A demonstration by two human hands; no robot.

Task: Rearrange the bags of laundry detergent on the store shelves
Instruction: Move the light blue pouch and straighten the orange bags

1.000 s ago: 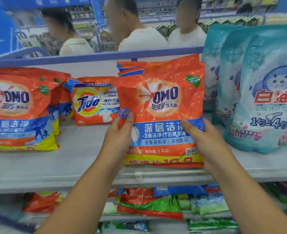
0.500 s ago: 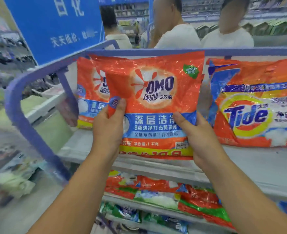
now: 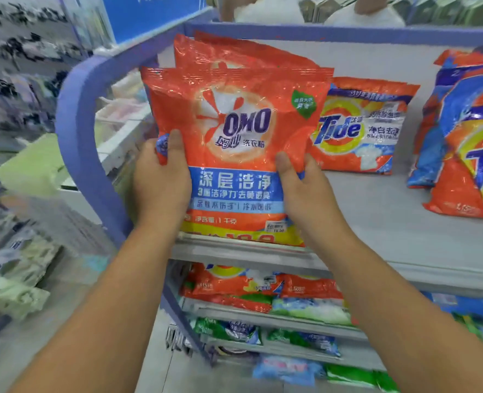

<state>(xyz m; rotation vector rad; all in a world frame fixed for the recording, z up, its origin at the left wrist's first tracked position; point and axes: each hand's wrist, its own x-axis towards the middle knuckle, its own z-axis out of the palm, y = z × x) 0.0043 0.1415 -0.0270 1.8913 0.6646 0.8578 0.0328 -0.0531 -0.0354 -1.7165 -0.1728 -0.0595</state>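
Observation:
An orange OMO detergent bag (image 3: 234,131) stands upright at the left end of the grey top shelf (image 3: 390,231), its bottom edge on the shelf's front lip. My left hand (image 3: 161,180) grips its left side and my right hand (image 3: 302,188) grips its right side. Another orange OMO bag (image 3: 234,52) stands right behind it, mostly hidden. A small Tide bag (image 3: 362,126) lies further back to the right, and a larger Tide bag (image 3: 467,143) leans at the right edge.
A purple rounded rail (image 3: 78,114) frames the shelf's left end and back. Lower shelves (image 3: 277,310) hold more orange, green and blue detergent bags. Two people in white shirts (image 3: 266,9) stand behind the shelf. An aisle with other goods lies to the left.
Both hands carried the OMO bag leftwards along the shelf, from beside the teal bags to the left end, in front of the other OMO bag. The view swung left with it.

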